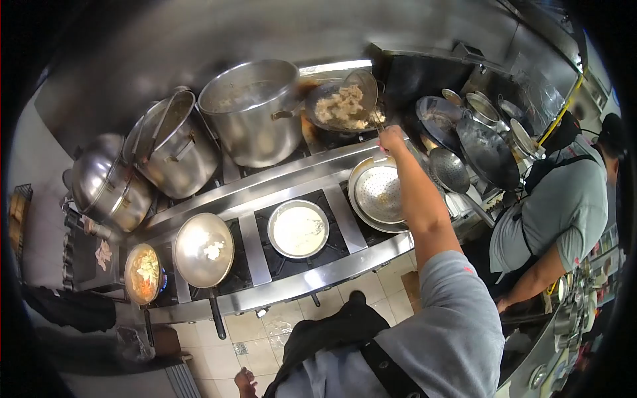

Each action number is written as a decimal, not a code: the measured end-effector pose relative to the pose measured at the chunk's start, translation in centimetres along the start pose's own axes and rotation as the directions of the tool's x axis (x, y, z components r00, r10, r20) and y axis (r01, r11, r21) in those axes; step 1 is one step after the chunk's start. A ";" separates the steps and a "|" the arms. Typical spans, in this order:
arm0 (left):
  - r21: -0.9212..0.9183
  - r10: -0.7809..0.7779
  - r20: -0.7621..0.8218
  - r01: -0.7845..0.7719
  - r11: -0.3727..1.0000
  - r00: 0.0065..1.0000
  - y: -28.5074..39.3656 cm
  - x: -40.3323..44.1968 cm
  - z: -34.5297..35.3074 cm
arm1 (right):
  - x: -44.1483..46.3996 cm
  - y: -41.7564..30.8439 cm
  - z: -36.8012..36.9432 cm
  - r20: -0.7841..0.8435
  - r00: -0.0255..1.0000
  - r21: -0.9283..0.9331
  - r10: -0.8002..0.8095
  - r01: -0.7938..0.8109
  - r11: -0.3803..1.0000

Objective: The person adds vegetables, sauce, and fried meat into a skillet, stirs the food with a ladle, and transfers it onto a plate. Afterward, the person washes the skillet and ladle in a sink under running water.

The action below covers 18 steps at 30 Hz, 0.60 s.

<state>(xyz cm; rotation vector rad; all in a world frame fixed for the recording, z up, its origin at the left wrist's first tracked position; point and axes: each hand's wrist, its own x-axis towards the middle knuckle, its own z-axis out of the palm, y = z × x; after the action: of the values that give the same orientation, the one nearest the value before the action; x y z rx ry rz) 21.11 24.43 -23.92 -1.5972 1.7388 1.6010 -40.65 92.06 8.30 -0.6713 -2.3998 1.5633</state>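
Note:
My right hand is closed on the handle of a wire strainer, stretched out over the back of the stove. The strainer is tilted at a dark wok holding pale brown chunks of food. Just in front of that hand sits a perforated metal bowl in a wider metal pan. Low in the view, my left hand hangs beside my body over the floor, fingers partly curled; whether it holds anything is unclear.
Large steel pots line the back left. On the front burners are a pan of white liquid, a pan with white bits and a small pan over a flame. A co-worker stands at the right near stacked woks.

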 end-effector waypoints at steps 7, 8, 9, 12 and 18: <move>0.033 0.503 -0.652 -0.641 0.767 0.568 6.8 2.2 4.8 | -2.1 -2.9 -5.4 -0.052 0.980 -0.557 -0.191 0.131 0.820; 0.091 0.546 -0.686 -0.688 0.720 0.481 9.3 0.7 5.5 | -2.0 -3.1 -6.6 -0.033 0.961 -0.569 -0.276 0.209 0.796; 0.091 0.576 -0.654 -0.704 0.704 0.491 12.3 -1.3 6.5 | -1.6 -3.0 -7.7 -0.013 0.934 -0.577 -0.357 0.285 0.765; 0.250 0.650 -0.612 -0.669 0.700 0.451 16.3 0.5 7.6 | 1.1 -2.8 -10.4 0.040 0.932 -0.599 -0.361 0.311 0.737; 0.373 0.612 -0.440 -0.486 0.790 0.657 20.1 0.6 9.0 | 5.6 -0.3 -11.3 0.100 0.990 -0.452 -0.101 0.135 0.881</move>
<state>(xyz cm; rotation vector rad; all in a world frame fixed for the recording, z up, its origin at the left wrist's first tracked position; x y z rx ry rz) 0.26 26.91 -17.16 -1.5871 2.8338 1.1185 -41.07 103.83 12.88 -0.5337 -2.8361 0.9875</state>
